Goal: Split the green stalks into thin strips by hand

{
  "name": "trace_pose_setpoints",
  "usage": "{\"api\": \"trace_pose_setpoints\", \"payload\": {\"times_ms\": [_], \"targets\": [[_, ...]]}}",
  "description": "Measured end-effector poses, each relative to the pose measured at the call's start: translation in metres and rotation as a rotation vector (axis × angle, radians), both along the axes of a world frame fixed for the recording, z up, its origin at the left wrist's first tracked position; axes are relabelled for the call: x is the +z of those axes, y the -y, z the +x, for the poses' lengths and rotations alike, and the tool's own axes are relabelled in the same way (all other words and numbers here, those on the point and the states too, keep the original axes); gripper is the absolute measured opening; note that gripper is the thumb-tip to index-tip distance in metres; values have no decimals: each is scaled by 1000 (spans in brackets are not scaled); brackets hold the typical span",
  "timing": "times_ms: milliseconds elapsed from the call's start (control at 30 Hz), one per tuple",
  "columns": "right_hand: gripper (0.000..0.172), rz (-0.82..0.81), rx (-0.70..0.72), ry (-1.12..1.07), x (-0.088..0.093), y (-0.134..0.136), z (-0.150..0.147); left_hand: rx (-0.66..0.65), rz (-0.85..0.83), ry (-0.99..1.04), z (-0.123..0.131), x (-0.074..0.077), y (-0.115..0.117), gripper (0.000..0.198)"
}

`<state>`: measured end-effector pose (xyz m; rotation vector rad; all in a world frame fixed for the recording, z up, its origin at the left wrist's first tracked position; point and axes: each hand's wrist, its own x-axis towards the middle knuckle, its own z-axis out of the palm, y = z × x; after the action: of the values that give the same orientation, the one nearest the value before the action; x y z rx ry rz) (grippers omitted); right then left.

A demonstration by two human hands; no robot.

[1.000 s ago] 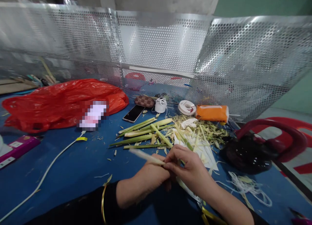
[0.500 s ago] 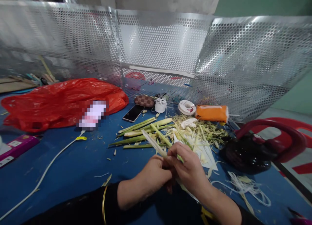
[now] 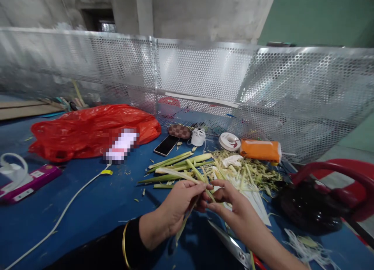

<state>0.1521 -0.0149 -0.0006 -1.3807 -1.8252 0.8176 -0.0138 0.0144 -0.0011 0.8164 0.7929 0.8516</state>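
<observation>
My left hand point(image 3: 182, 205) is closed around pale green leaf strips point(image 3: 179, 172), which fan out past its fingers toward the far side. One thin end hangs below the palm. Close beside it, my right hand point(image 3: 233, 203) pinches a strip near the crossing point, thumb and forefinger bent around it. Under the right wrist lie scissors point(image 3: 229, 244) with silver blades and a red handle, partly hidden by the forearm. Just beyond the hands rests a pile of long green stalks point(image 3: 166, 178).
Shredded plant bits point(image 3: 263, 176) and white paper point(image 3: 260, 207) lie right of the hands. Behind are a phone point(image 3: 166, 145), a checkered case point(image 3: 179, 131), a ribbon roll point(image 3: 229, 141) and an orange pack point(image 3: 260, 150). A dark kettle point(image 3: 311, 207) stands right; a red bag point(image 3: 73, 133) lies left.
The view has tilted up and shifted left. My left hand has turned, showing its thumb side, and the strips it holds have lowered. My right fingers have spread somewhat. The scissors have come into view.
</observation>
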Motion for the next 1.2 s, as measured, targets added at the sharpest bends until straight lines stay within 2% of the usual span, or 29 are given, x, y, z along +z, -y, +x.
{"api": "trace_pose_setpoints", "payload": {"times_ms": [67,133,267,333,467,567,633,733,867,900,1067,1200], "targets": [[35,-18,-22,-17,-4,0,-1,40,33,-49,1,-1,0,26],[34,34,-64,61,-5,2,0,77,62,-121,1,0,-1,27],[24,357,-147,409,-1,10,3,103,124,-216,2,1,-2,27],[18,500,-126,549,1,14,2,106,140,-221,3,0,-1,27],[29,654,-45,644,-3,18,-9,112,127,-196,6,-6,2,24],[32,794,4,733,-8,18,-18,125,115,-174,6,-9,3,25],[30,821,33,752,-9,19,-20,113,86,-138,5,-9,1,26],[24,722,8,595,-1,18,-13,94,23,-38,2,-4,-2,28],[16,589,-186,303,14,13,5,60,-12,63,2,3,-1,29],[15,531,-192,246,16,10,8,45,-6,74,2,3,-1,29],[19,66,-33,-82,17,-1,6,-81,-77,116,-1,-2,-2,26],[22,-19,4,-167,16,-4,5,-143,-197,172,-3,-4,-6,26]]}}
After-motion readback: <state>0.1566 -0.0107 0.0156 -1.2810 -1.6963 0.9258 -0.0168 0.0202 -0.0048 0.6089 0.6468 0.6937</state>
